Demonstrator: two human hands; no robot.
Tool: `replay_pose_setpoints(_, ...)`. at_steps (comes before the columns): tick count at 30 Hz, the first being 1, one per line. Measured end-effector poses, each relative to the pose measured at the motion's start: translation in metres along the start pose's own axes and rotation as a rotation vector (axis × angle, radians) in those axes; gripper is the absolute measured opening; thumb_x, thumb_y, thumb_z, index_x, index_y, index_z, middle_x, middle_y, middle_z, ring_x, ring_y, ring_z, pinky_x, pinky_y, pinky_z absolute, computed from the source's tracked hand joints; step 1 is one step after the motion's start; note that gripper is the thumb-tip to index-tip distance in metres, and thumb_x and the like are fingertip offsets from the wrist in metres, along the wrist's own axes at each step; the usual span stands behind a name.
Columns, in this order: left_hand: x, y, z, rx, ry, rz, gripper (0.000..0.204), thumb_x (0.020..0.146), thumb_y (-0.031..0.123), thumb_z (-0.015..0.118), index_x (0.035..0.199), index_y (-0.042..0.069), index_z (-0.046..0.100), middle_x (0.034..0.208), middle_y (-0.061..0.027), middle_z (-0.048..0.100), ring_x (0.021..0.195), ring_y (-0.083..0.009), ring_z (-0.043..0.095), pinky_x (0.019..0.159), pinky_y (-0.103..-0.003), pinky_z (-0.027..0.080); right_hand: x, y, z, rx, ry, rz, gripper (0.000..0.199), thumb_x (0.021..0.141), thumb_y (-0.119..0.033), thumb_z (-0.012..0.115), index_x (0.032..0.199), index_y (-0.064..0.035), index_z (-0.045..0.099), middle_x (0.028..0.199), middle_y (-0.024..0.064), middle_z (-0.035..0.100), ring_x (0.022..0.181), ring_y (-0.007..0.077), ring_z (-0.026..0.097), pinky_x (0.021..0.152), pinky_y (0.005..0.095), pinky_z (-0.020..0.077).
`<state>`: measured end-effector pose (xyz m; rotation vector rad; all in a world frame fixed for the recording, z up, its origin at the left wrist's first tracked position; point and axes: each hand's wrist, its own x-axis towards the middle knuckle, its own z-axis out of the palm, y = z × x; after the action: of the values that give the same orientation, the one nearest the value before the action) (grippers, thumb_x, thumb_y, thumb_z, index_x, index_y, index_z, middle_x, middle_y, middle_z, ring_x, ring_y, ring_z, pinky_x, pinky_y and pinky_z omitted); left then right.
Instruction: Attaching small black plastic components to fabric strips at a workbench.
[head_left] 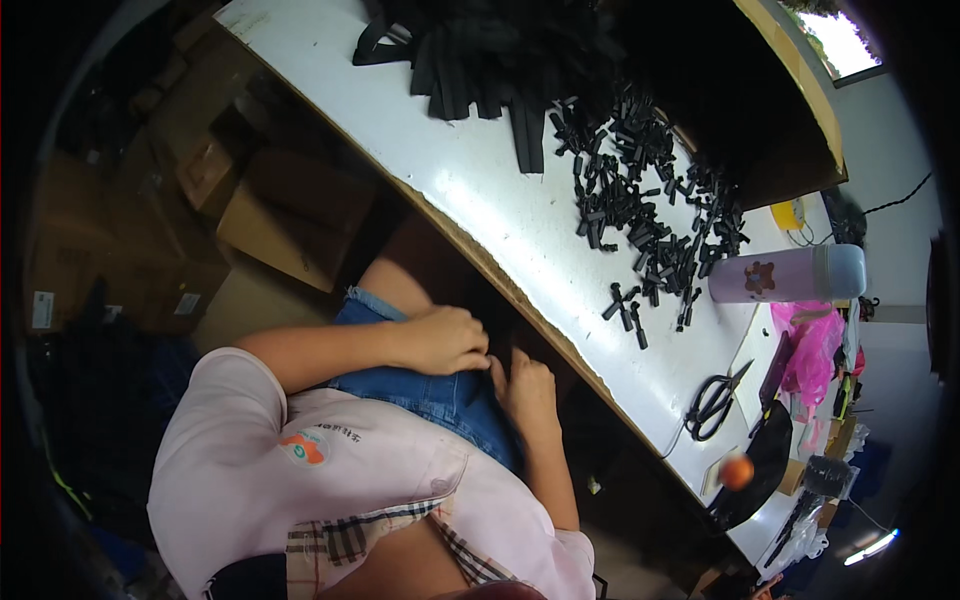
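My left hand [445, 340] rests over my lap, above blue denim shorts [425, 385], with its fingers curled in. Close beside it, my right hand [527, 388] is also closed, its fingers bent toward the left hand's fingertips. Whatever the fingers may hold is hidden or too small to make out. Both hands are off the white table [450, 190], on the near side of its edge. On the tabletop lies a loose spread of small black plastic pieces [640, 190]. Behind them is a heap of black fabric strips [480, 65].
A pink bottle [770, 276] lies beside the black pieces. Further right are black-handled scissors [712, 405], a pink plastic bag [815, 350] and an orange round object [737, 472]. A large open box [790, 90] stands at the back. Cardboard boxes [290, 215] sit on the floor at left.
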<state>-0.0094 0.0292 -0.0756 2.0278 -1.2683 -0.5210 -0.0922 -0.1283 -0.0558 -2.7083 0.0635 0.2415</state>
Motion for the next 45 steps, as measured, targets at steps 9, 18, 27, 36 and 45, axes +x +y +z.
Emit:
replay_pose_setpoints(9,0.036,-0.052,0.055,-0.053,-0.874,-0.242,0.041,0.081,0.035,0.041,0.096,0.002,0.06,0.096,-0.0184,0.058,0.093,-0.0255,0.055,0.083,-0.037,0.04,0.015,-0.047,-0.059,0.212,-0.046,-0.287,0.031,0.072,-0.018,0.063,0.097,-0.0013,0.056,0.078,0.0126,0.06,0.059,0.028,0.059,0.055,0.0315,0.0477)
replay_pose_setpoints(18,0.035,-0.022,0.022,0.302,-0.592,-0.109,0.032,0.08,0.027,0.047,0.091,0.0,0.058,0.083,-0.0196,0.059,0.082,-0.0302,0.057,0.073,-0.039,0.044,0.172,-0.077,-0.153,-0.237,0.665,-0.577,0.062,0.062,-0.018,0.067,0.115,-0.0017,0.04,0.112,0.0178,0.046,0.105,0.0326,0.041,0.086,0.0399,0.0366)
replay_pose_setpoints(27,0.004,0.007,-0.038,-0.026,0.035,0.142,0.027,0.077,0.022,0.054,0.095,0.001,0.055,0.081,-0.0153,0.057,0.077,-0.0315,0.057,0.069,-0.039,0.045,0.296,-0.078,-0.136,-0.325,0.425,-0.09,0.063,0.062,-0.02,0.066,0.118,-0.0059,0.041,0.105,0.0151,0.055,0.101,0.029,0.049,0.085,0.0391,0.0357)
replay_pose_setpoints(36,0.022,0.023,-0.15,-0.081,0.69,0.201,0.021,0.071,0.011,0.061,0.089,0.001,0.058,0.086,-0.0138,0.059,0.078,-0.028,0.057,0.069,-0.035,0.046,0.258,-0.054,-0.188,-0.535,0.607,-0.266,0.021,0.063,-0.012,0.055,0.083,-0.0093,0.061,0.087,0.0067,0.059,0.084,0.0245,0.055,0.071,0.0373,0.041)
replay_pose_setpoints(45,0.128,-0.033,-0.192,0.749,0.689,-0.049,0.087,0.063,0.034,0.07,0.131,0.011,0.021,0.132,-0.0126,0.027,0.122,-0.0266,0.026,0.102,-0.042,0.015,0.241,-0.022,-0.17,-0.46,0.568,-0.357,0.012,0.062,-0.006,0.055,0.074,-0.0057,0.053,0.073,0.0093,0.059,0.068,0.0284,0.059,0.064,0.0362,0.0475)
